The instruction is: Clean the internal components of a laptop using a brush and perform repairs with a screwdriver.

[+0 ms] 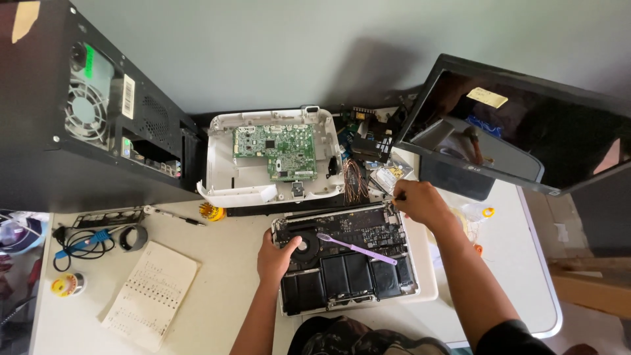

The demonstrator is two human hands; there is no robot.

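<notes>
Head view looks straight down on a pale tabletop [223, 289] crowded with electronics. Largest is the black computer tower [72, 112], lying at the far left with its rear fan and ports turned up. At the far right a black flat monitor [513, 125] leans tilted, its dark screen reflecting the room. Between them sits a white plastic device shell [223, 177], opened, with a green circuit board [276, 150] inside it; a tangle of small parts and copper wires [355, 181] lies just to its right.

Nearest the person is the opened laptop [345, 260], bottom cover off, showing black battery cells along the near edge, a round fan at the left and a dark board along the far edge. A purple toothbrush [358, 248] lies loose across its inside, pointing right.

The left hand [276, 255] rests on the laptop's left edge beside the fan, fingers curled over the rim, gripping the chassis. The right hand [420, 202] is at the laptop's far right corner, its grip pinched on a thin dark tool [394, 197] whose tip meets that corner.

At the near left lie a printed paper sheet [151, 296], a black cable with a blue connector [85, 242], a roll of dark tape [135, 238] and a small solder spool [66, 284].
</notes>
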